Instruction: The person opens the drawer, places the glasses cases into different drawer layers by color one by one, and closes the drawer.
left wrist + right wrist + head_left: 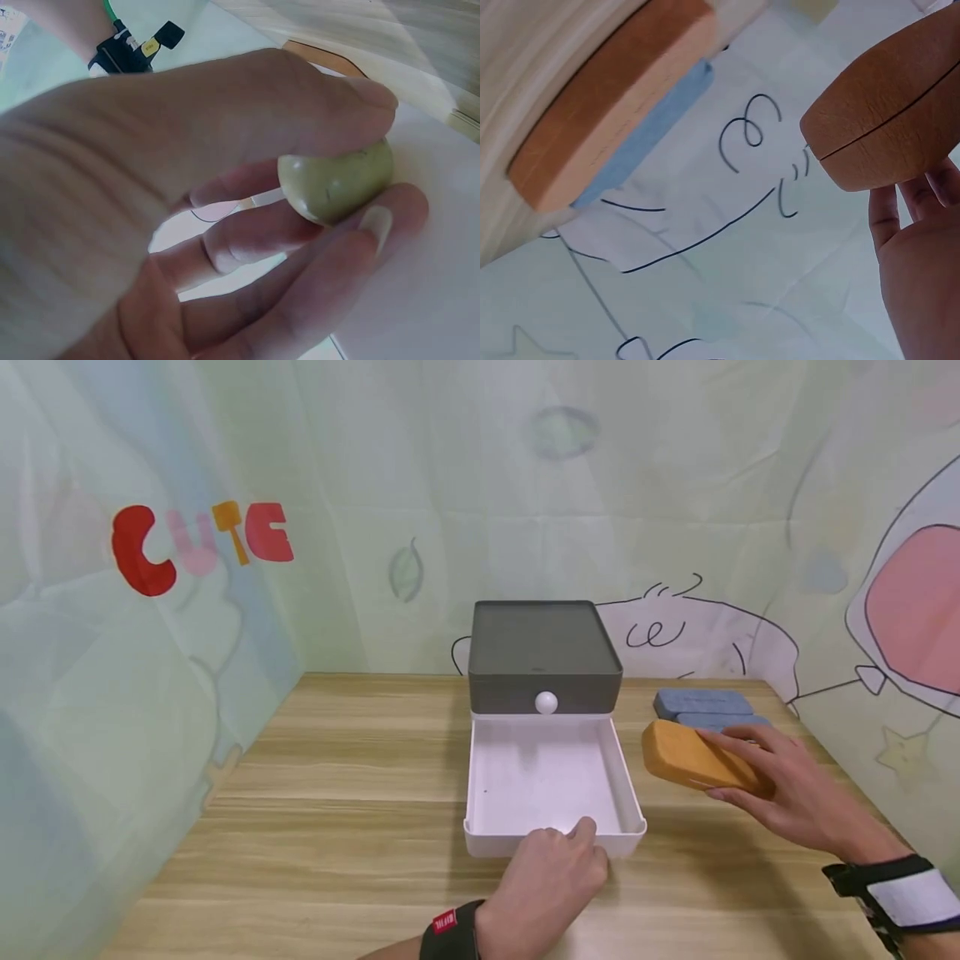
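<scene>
My right hand (806, 789) grips an orange-brown glasses case (690, 756), held to the right of a pulled-out white drawer (491, 846). The seam along the side of this held case (885, 124) shows in the right wrist view. At the drawer's front is my left hand (551, 881), its thumb and fingers pinching a round pale knob (341, 184). The drawer extends from under a grey storage box (546, 639), whose upper drawer is closed and has a white knob (547, 702). Inside the white drawer only its bare floor shows.
Two blue glasses cases (701, 700) lie at the back right of the wooden table (337, 827). In the right wrist view, another orange-brown case (615, 97) lies beside a blue one. A printed cloth (360, 460) hangs round the table's back and sides.
</scene>
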Demonstrator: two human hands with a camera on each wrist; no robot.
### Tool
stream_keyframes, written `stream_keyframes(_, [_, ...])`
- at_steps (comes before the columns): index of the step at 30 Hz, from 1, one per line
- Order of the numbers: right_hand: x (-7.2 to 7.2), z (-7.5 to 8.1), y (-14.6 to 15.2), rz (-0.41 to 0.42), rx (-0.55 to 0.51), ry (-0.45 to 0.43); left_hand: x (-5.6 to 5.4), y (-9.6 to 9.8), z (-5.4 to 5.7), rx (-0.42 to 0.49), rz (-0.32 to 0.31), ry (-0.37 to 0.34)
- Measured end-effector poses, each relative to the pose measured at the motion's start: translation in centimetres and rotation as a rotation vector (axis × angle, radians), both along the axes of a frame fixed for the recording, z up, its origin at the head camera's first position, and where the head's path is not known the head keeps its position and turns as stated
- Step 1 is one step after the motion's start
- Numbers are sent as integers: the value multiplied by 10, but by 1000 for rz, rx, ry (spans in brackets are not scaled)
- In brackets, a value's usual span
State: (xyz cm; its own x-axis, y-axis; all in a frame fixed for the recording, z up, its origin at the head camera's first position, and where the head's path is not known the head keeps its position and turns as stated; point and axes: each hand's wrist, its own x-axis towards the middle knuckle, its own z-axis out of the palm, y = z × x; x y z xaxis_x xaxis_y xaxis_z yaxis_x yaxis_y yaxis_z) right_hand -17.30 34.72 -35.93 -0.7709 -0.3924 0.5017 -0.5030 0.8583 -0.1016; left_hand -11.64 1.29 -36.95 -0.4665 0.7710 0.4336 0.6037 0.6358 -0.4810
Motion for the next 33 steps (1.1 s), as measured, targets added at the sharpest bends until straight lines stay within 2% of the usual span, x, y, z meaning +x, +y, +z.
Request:
stream_keyframes(5, [-1,13,-17,66,37,32,1,0,1,-13,3,1])
stream_keyframes(13, [-8,29,-47,133,29,23,1,0,2,-42,9,-6])
stream_keyframes(19, [-20,33,-71,213,47,45,1,1,3,-66,24,-21])
stream_keyframes(24, [-29,37,-87,265,77,26,1,1,2,-42,16,-15])
stream_keyframes(28, [-34,40,-97,291,94,19,1,1,0,-25,6,22])
stream_keyframes(33, [-37,41,-110,299,122,12,1,1,1,-42,12,20])
